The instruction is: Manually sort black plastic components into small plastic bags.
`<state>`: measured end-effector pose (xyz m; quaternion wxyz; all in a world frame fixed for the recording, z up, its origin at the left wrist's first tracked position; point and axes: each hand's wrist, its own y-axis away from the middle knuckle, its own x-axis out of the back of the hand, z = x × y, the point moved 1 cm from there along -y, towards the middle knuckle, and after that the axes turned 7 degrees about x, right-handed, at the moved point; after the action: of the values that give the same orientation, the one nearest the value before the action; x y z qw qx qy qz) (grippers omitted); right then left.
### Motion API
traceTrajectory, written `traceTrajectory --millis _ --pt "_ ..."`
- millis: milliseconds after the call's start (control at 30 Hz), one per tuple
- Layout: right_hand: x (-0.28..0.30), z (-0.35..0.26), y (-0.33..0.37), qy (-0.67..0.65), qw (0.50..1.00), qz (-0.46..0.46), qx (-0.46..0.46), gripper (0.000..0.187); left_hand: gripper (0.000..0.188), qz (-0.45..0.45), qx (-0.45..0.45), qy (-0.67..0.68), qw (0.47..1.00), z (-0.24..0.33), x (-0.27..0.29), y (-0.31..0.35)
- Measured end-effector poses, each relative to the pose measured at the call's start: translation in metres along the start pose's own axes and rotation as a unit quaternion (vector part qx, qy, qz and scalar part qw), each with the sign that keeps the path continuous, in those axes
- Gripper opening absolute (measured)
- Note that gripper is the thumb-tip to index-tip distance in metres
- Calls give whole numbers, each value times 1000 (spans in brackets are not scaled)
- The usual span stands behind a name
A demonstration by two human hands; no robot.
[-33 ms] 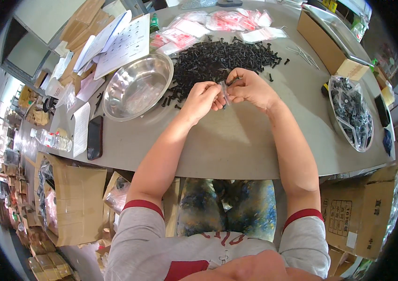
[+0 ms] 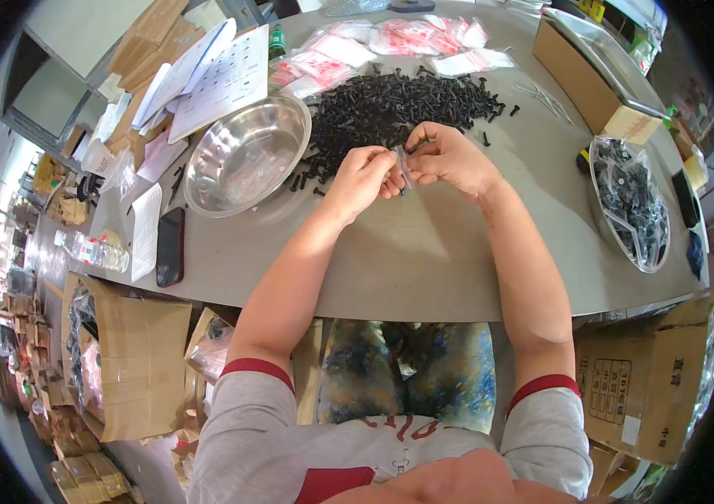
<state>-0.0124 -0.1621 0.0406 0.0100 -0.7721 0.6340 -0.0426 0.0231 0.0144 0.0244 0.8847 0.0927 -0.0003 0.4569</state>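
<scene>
Between my two hands is a small clear plastic bag (image 2: 405, 168), pinched from both sides just in front of the screw pile. My left hand (image 2: 365, 181) grips its left side with fingers closed. On the other side, my right hand (image 2: 449, 160) closes thumb and fingers on the bag. Something dark shows at its lower end, too small to name. Behind the hands spreads a heap of black screws (image 2: 407, 97), with a few loose ones around its edge. To the left of the heap a steel bowl (image 2: 247, 155) holds some clear, flat pieces.
Red-and-white plastic packets (image 2: 331, 55) lie behind the screws. At right stand an oval tray of filled bags (image 2: 630, 202) and a cardboard box (image 2: 584, 76). A phone (image 2: 170, 246), a water bottle (image 2: 92, 250) and papers (image 2: 222, 84) occupy the left. Cartons (image 2: 142, 361) flank me below the table.
</scene>
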Motion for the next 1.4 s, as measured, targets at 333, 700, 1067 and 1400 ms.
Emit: traceTrajectory --millis 333,700,1067,1400 --pt "2 2 0 -23 1000 -11 -1 25 31 2 -1 -1 1000 -1 0 0" --pt "0 0 -2 -20 999 3 -26 21 30 -5 -8 -3 1000 -2 1 -1" --pt "-1 0 -2 -5 999 1 -32 20 30 -5 -8 -16 1000 0 1 1" --pt "-5 8 -5 126 988 38 78 21 35 14 -22 -70 997 -2 -7 0"
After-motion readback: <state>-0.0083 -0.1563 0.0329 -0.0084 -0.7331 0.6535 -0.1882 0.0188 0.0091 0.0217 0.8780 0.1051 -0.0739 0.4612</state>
